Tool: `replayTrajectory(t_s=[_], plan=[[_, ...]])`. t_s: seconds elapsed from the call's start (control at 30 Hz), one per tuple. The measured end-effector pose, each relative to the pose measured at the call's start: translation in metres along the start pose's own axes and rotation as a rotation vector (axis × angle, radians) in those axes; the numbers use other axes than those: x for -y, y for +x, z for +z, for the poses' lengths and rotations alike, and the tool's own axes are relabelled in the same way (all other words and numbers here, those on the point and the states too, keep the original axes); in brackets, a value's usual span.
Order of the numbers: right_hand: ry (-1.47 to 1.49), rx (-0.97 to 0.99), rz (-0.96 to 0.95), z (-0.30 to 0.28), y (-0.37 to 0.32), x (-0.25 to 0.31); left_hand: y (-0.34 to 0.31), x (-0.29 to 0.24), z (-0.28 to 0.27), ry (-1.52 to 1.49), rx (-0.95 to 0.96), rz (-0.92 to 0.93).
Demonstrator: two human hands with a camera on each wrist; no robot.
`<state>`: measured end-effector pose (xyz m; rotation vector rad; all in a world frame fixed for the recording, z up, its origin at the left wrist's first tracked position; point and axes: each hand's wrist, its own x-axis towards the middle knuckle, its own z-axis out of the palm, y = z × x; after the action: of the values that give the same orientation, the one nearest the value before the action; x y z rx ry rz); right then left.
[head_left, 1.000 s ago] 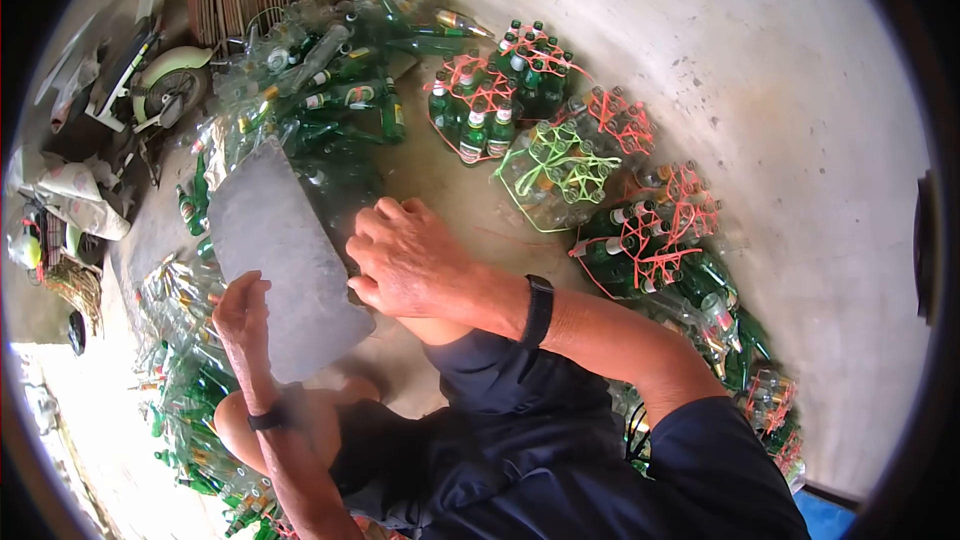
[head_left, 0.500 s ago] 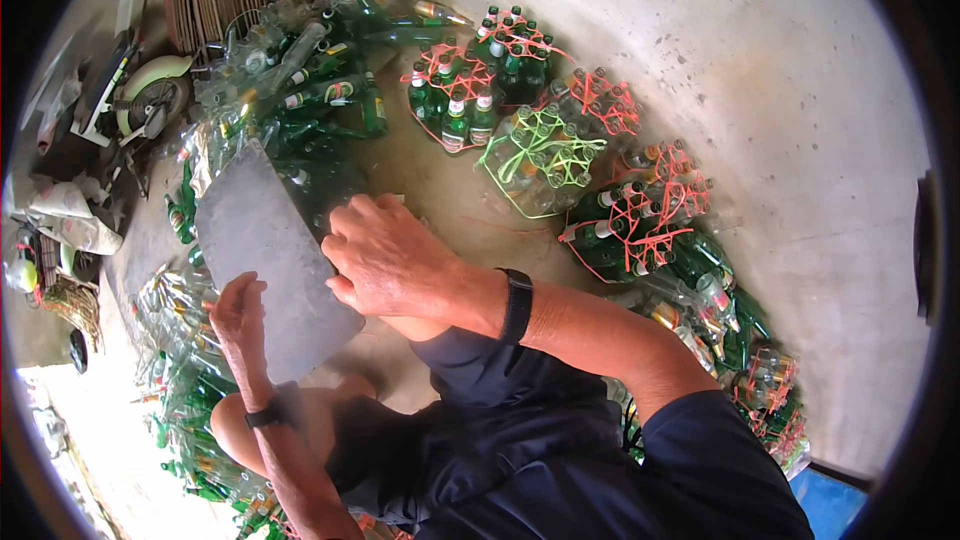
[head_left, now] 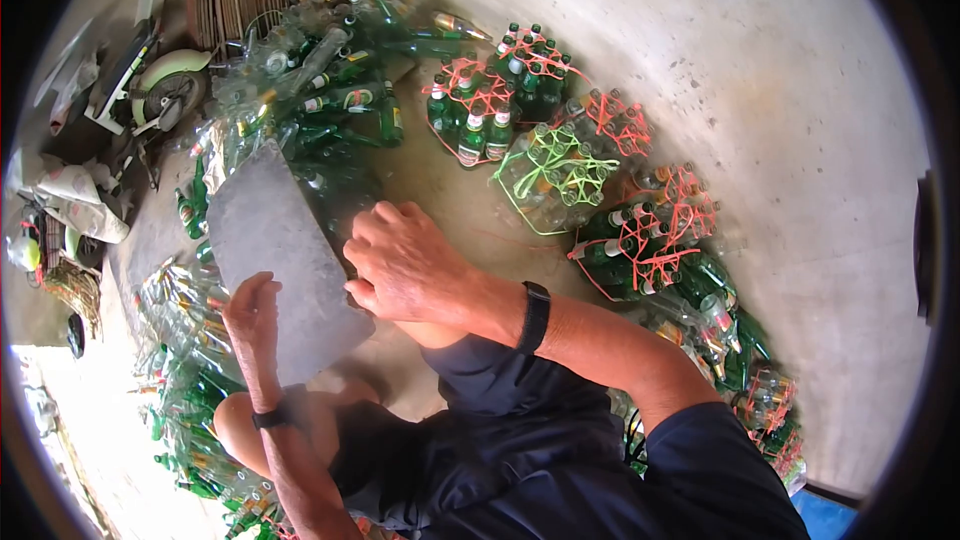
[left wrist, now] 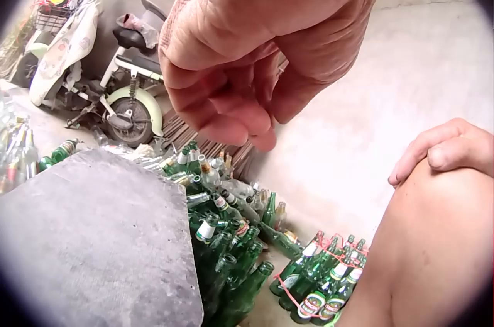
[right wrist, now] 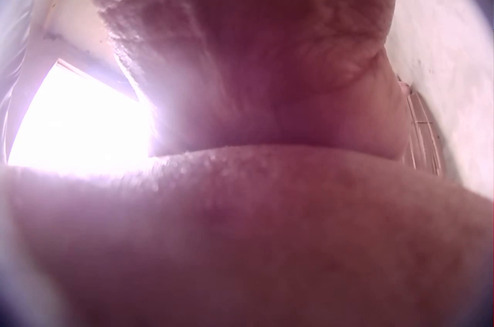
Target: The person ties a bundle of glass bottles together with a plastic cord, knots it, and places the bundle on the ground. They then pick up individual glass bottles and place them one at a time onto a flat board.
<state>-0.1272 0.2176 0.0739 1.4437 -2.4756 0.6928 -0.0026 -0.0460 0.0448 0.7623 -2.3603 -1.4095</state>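
My left hand [head_left: 254, 320] hangs over a flat grey board [head_left: 285, 250], its fingers loosely curled. In the left wrist view the left hand [left wrist: 266, 41] shows nothing between thumb and fingers, and the grey board [left wrist: 100, 234] lies below it. My right hand [head_left: 405, 268] rests on the bent knee [left wrist: 432, 242], fingers bent over its top. Skin of the hand and leg fills most of the right wrist view.
Heaps of loose glass bottles [head_left: 340, 100] lie beyond and left of the board. Bottle bundles tied with red string [head_left: 480, 100] and green string [head_left: 560, 165] stand along the wall [head_left: 800, 140]. A scooter [left wrist: 131, 103] stands at the far left.
The head view swung slightly and came back, shifting the whole scene. Both hands keep nearly the same place, the right one on the knee; nothing was taken hold of.
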Motion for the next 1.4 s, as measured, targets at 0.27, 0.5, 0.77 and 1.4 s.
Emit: replayTrajectory(t_s=[0.27, 0.5, 0.77, 1.4], plan=[[0.0, 0.012, 0.011, 0.001, 0.002, 0.003, 0.0, -0.001, 0.003, 0.083, 0.005, 0.008], [-0.002, 0.003, -0.025, -0.003, 0.005, 0.008, 0.003, 0.004, 0.007, 0.044, 0.006, 0.073], [-0.036, 0.027, -0.061, 0.002, 0.005, 0.014, 0.001, -0.001, 0.008, 0.052, 0.015, 0.034], [-0.111, 0.076, -0.158, -0.006, 0.012, 0.042, 0.006, 0.004, 0.015, 0.015, 0.028, 0.04]])
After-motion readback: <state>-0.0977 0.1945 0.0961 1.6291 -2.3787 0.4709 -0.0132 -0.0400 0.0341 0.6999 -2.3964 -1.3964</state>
